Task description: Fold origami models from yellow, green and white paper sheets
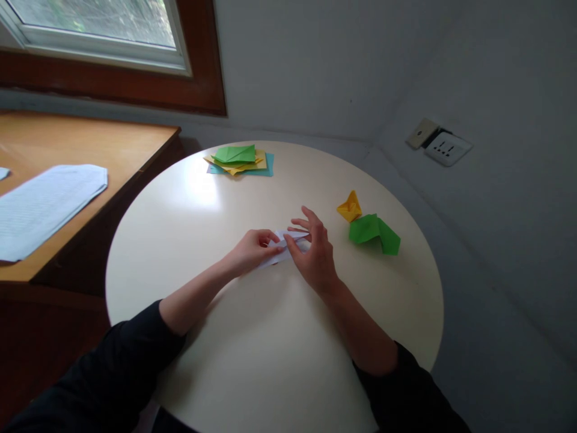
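A folded piece of white paper (273, 258) is between my two hands, just above the middle of the round table. My left hand (256, 249) grips its left part, thumb and fingers closed on it. With thumb and index finger, my right hand (315, 249) pinches the right part, while its other fingers are raised and spread. Parts of the paper are hidden behind my fingers. To the right of my right hand lie a folded yellow paper piece (350, 207) and a folded green paper piece (374, 233), close together.
On the round white table (171, 240), a stack of folded green, yellow and blue paper (237, 159) lies at the far edge. Left of it stands a wooden desk (130, 144) with white sheets (54, 204). A wall with a socket (448, 148) borders the right side.
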{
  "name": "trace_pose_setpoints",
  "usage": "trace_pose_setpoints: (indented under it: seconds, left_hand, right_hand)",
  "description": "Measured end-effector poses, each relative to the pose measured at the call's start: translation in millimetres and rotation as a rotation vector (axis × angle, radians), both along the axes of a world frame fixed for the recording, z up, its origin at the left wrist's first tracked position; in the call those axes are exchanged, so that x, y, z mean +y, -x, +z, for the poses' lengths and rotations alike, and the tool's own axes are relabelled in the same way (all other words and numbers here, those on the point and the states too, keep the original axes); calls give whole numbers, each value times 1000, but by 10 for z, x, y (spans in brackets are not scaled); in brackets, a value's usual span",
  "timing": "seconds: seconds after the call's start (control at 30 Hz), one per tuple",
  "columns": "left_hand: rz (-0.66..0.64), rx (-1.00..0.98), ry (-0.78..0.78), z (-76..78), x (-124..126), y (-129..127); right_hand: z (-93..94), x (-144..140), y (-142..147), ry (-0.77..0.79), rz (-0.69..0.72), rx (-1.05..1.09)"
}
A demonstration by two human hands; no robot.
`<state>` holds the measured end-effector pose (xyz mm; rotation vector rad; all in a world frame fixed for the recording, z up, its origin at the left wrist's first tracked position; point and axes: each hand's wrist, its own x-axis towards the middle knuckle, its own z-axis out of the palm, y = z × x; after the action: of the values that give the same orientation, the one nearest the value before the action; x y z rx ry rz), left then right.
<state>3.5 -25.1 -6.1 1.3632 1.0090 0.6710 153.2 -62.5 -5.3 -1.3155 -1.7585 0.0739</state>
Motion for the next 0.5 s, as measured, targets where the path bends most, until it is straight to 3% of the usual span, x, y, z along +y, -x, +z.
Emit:
trace_pose_setpoints:
  seconds: [0.27, 0.5]
  left_hand:
    - [11, 34, -156, -42, 7, -3]
    - [7, 51, -250, -42, 6, -14]
  right_hand:
    - [65, 1, 10, 27, -96, -126]
    - [25, 16, 24, 66, -79, -145]
